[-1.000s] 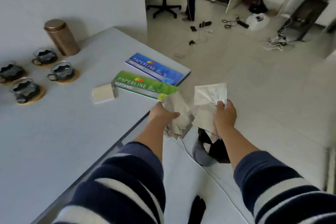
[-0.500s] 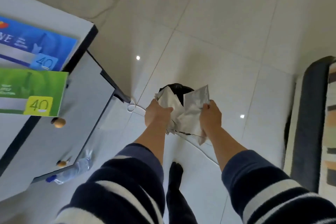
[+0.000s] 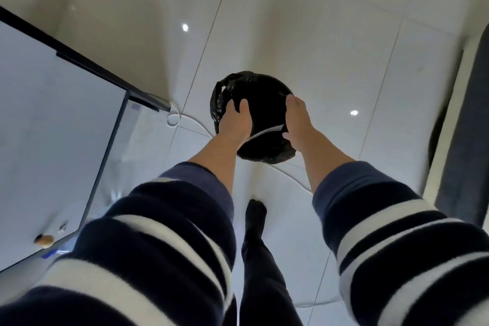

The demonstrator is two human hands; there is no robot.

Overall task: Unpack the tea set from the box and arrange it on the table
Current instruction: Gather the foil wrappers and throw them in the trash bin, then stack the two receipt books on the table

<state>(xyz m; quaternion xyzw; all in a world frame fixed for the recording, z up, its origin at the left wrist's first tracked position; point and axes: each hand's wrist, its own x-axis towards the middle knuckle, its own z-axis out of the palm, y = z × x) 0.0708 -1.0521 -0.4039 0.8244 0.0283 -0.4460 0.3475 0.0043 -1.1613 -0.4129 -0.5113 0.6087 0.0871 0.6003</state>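
Note:
I look straight down at the tiled floor. A round bin lined with a black bag (image 3: 264, 87) stands there. My left hand (image 3: 235, 120) and my right hand (image 3: 297, 120) hover over its mouth, fingers spread, holding nothing. A sliver of white wrapping paper (image 3: 267, 131) shows inside the bin between my wrists. No part of the tea set is in view.
The white table (image 3: 53, 119) with its dark edge fills the left side. A white cable (image 3: 190, 123) runs across the floor beside the bin. My dark-socked foot (image 3: 255, 216) stands below the bin. A dark padded edge (image 3: 471, 140) lies at the right.
My view tilted down from the table to the floor. Both hands carried crumpled wrapping paper over the bin and let it go; they are now empty.

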